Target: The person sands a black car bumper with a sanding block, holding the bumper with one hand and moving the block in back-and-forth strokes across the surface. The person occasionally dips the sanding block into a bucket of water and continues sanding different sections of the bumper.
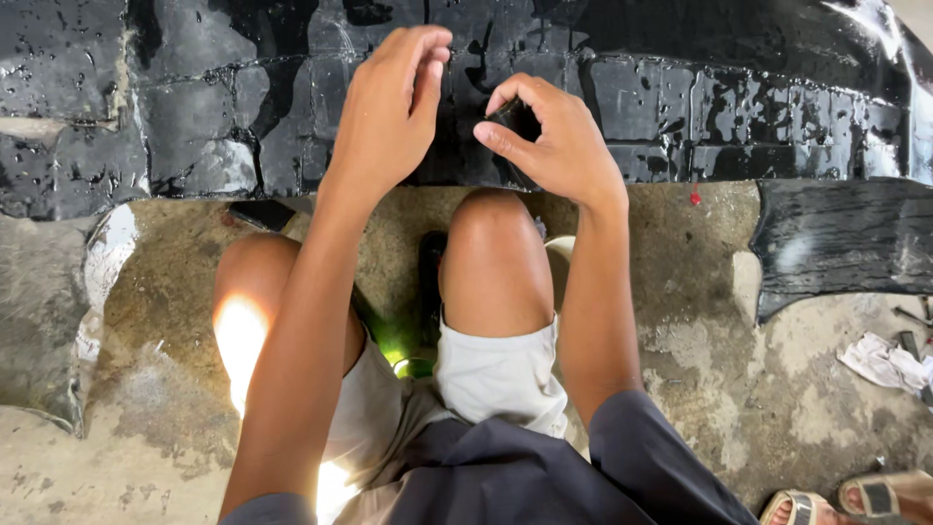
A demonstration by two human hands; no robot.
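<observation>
- Black glossy panel, wet and cracked into blocks, fills the top, so the job looks partway at best
- right hand pinches a small dark piece against the panel
- left hand hovers just beside it, fingers loosely curled, holding nothing
- rough stained concrete floor, white rag at right, someone's sandals nearby

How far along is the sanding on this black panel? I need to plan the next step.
Done: much of the black panel is wet and glossy, marked with a grid of lines. In hand: the right hand pinches a small dark piece against it; the left hand hovers, curled and empty. Left: the separate panel piece looks duller, streaked.
</observation>
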